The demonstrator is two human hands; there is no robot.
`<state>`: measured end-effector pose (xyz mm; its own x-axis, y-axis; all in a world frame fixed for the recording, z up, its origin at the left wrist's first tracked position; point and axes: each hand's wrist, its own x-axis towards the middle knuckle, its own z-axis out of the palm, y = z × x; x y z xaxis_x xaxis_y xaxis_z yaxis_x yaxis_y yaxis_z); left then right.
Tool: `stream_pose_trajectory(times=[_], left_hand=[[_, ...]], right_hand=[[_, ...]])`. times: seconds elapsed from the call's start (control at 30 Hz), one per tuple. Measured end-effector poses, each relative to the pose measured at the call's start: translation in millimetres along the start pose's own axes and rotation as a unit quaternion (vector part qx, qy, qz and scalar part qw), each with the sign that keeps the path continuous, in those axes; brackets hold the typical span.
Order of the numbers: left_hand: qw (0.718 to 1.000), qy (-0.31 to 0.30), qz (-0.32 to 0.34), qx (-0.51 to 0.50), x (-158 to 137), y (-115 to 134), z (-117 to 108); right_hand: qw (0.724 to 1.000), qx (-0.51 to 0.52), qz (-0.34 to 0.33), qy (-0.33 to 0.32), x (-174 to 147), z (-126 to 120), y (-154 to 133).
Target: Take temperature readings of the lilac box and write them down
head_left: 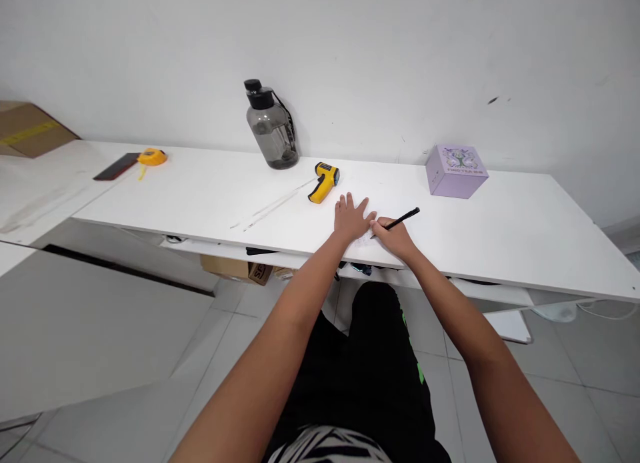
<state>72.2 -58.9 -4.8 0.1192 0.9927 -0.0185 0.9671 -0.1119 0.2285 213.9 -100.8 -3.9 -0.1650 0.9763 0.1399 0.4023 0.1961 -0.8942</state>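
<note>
A black pen (pixel 404 218) is pinched in my right hand (pixel 393 236), its tip down on a white sheet of paper (pixel 364 241) that bears faint marks. The sheet blends into the white tabletop, so its edges are hard to make out. My left hand (pixel 352 217) lies flat with spread fingers on the paper, its thumb close beside my right hand. Just behind my left hand, a yellow and black infrared thermometer (pixel 325 181) lies on its side.
A grey water bottle (pixel 273 129) and a purple box (pixel 456 173) stand along the wall. At left are an orange tape measure (pixel 152 157), a dark flat object (pixel 117 167) and a cardboard box (pixel 33 129). Below the white table (pixel 525 229) sits another cardboard box (pixel 233 267).
</note>
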Motion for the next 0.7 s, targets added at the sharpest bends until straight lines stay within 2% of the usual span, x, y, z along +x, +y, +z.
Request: stream_pose_trajectory(times=[0.7], left_hand=[[1.000, 0.014, 0.001, 0.003, -2.2, 0.4, -0.6]], right_hand=[[1.000, 0.002, -0.003, 0.017, -0.6, 0.8, -1.5]])
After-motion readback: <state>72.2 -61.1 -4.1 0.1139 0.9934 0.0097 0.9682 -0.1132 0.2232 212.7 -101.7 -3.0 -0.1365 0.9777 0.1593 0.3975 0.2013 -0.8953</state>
